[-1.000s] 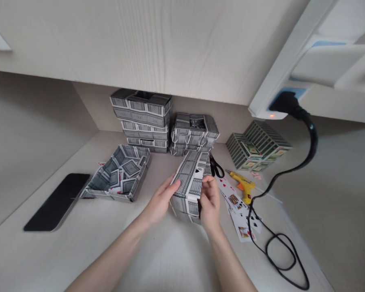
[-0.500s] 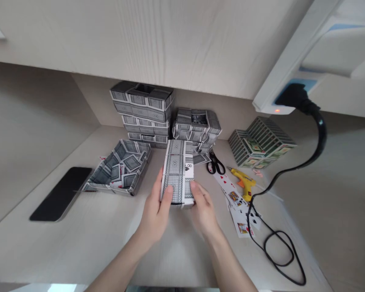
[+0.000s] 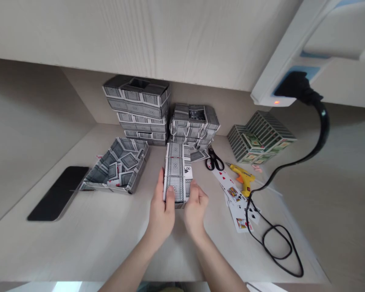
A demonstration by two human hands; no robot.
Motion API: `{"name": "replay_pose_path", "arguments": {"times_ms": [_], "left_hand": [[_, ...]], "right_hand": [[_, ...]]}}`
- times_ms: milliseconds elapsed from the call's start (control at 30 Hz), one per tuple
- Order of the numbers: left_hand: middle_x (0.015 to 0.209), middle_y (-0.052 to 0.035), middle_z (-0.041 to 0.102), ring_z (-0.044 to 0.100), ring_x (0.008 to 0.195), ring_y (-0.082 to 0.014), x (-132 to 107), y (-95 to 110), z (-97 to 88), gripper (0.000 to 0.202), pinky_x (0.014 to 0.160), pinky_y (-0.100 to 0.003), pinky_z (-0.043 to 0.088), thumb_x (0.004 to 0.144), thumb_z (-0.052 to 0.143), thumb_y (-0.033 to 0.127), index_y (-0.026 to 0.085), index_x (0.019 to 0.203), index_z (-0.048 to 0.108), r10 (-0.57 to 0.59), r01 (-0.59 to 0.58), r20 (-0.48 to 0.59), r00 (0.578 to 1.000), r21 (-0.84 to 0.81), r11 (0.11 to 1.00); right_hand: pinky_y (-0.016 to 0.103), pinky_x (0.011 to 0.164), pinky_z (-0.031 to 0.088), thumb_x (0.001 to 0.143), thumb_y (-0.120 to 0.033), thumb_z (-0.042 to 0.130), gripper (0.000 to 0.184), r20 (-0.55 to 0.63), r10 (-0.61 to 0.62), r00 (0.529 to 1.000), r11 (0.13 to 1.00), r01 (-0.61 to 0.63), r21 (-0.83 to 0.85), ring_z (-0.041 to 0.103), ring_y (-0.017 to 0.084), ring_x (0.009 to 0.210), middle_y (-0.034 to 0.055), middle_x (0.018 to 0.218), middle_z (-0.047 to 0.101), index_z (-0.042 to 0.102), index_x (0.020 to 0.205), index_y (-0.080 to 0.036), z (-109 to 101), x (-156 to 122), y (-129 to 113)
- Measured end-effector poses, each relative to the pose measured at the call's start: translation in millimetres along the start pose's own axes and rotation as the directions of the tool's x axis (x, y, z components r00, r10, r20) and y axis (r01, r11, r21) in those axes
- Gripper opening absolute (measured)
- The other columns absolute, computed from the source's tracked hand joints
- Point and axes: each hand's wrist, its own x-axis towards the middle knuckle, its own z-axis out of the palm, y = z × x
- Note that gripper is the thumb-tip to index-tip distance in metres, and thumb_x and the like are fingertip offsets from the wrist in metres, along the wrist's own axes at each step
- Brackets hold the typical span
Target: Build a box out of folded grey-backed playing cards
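A long box made of grey-backed playing cards [image 3: 177, 172] stands on the pale desk [image 3: 88, 239], its near end gripped from both sides. My left hand [image 3: 162, 213] clasps its left side with the thumb on top. My right hand [image 3: 194, 209] presses its right side, fingers curled against it. A card showing a black 8 faces out on the box's right side.
An open card tray [image 3: 118, 169] and a black phone [image 3: 59, 198] lie at the left. Two stacks of card boxes [image 3: 140, 111] [image 3: 194, 126] stand behind. Scissors [image 3: 213, 160], a yellow glue gun [image 3: 243, 178], loose cards [image 3: 237, 202], a black cable [image 3: 276, 243] and a green card block [image 3: 260, 140] are at the right.
The card box has been turned from a slant to point straight away from me and set down between both hands. The hands have drawn closer together.
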Motion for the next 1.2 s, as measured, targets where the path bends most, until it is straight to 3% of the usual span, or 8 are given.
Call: {"name": "replay_pose_path", "arguments": {"times_ms": [133,367,533,600,667,867,1000,1200], "left_hand": [[0.138,-0.0055,0.032,0.033,0.124,-0.0171,-3,-4,-0.1,0.050,0.102,-0.031,0.030,0.087,0.032,0.034,0.023,0.135,0.022,0.022,-0.021,-0.035,0.999,0.023,1.000],[0.139,-0.0044,0.031,0.035,0.123,-0.0169,-4,-7,-1.2,0.052,0.102,-0.029,0.028,0.087,0.032,0.035,0.023,0.136,0.019,0.043,-0.042,-0.062,0.997,0.019,0.999],[0.139,-0.0038,0.031,0.034,0.123,-0.0164,-2,-6,0.5,0.051,0.103,-0.029,0.026,0.087,0.032,0.034,0.023,0.136,0.019,0.046,-0.045,-0.057,0.997,0.012,0.999],[0.139,-0.0038,0.030,0.034,0.123,-0.0165,-2,-5,0.6,0.051,0.103,-0.029,0.027,0.087,0.032,0.034,0.024,0.136,0.019,0.053,-0.052,-0.054,0.997,0.015,0.999],[0.139,-0.0040,0.029,0.034,0.123,-0.0167,-2,-5,0.3,0.051,0.103,-0.029,0.026,0.087,0.031,0.034,0.024,0.136,0.018,0.058,-0.057,-0.051,0.997,0.019,0.998],[0.139,-0.0043,0.031,0.032,0.124,-0.0166,-4,-6,-0.1,0.050,0.103,-0.028,0.026,0.087,0.031,0.034,0.024,0.135,0.020,0.051,-0.049,-0.067,0.996,0.033,0.998],[0.139,-0.0046,0.029,0.031,0.125,-0.0163,-3,-8,0.9,0.049,0.104,-0.029,0.025,0.088,0.030,0.034,0.023,0.135,0.022,0.070,-0.069,-0.083,0.994,0.016,0.998],[0.138,-0.0046,0.032,0.033,0.124,-0.0157,-1,-10,1.4,0.048,0.103,-0.029,0.027,0.088,0.029,0.031,0.021,0.135,0.023,0.071,-0.070,-0.084,0.994,0.016,0.997]], "right_hand": [[0.024,0.054,0.041,0.082,-0.045,0.032,0.038,-0.001,-0.011,1.000,0.999,0.011,-0.035,0.049,0.014,0.058,0.0033,0.061,0.056,0.054,0.068,-0.017,-1,-1,0],[0.020,0.052,0.036,0.069,-0.037,0.057,0.021,0.287,0.023,0.958,0.991,0.017,-0.135,0.047,0.010,0.060,-0.0008,0.066,0.056,0.059,0.069,-0.016,-38,31,-21],[0.018,0.034,0.012,0.068,-0.043,0.059,0.029,0.567,0.267,0.779,0.964,-0.207,-0.169,0.023,0.003,0.034,-0.0081,0.041,0.041,0.051,0.063,-0.016,-53,50,-34],[0.017,0.033,0.010,0.068,-0.043,0.060,0.029,0.617,0.300,0.727,0.954,-0.235,-0.186,0.021,0.002,0.032,-0.0081,0.041,0.044,0.049,0.065,-0.016,-53,53,-37],[0.016,0.031,0.012,0.068,-0.042,0.060,0.028,0.637,0.307,0.707,0.952,-0.231,-0.201,0.024,0.002,0.030,-0.0084,0.041,0.045,0.049,0.066,-0.016,-52,54,-38],[0.015,0.029,0.029,0.070,-0.044,0.058,0.030,0.610,0.251,0.752,0.967,-0.174,-0.185,0.037,0.004,0.029,-0.0079,0.042,0.049,0.046,0.066,-0.017,-52,49,-35],[0.014,0.027,0.028,0.069,-0.045,0.058,0.031,0.544,0.232,0.806,0.971,-0.160,-0.177,0.034,0.004,0.027,-0.0087,0.039,0.047,0.045,0.066,-0.017,-51,44,-32],[0.014,0.026,0.025,0.070,-0.044,0.057,0.031,0.532,0.249,0.809,0.967,-0.179,-0.182,0.031,0.003,0.026,-0.0096,0.038,0.045,0.044,0.064,-0.018,-49,43,-27]]}}
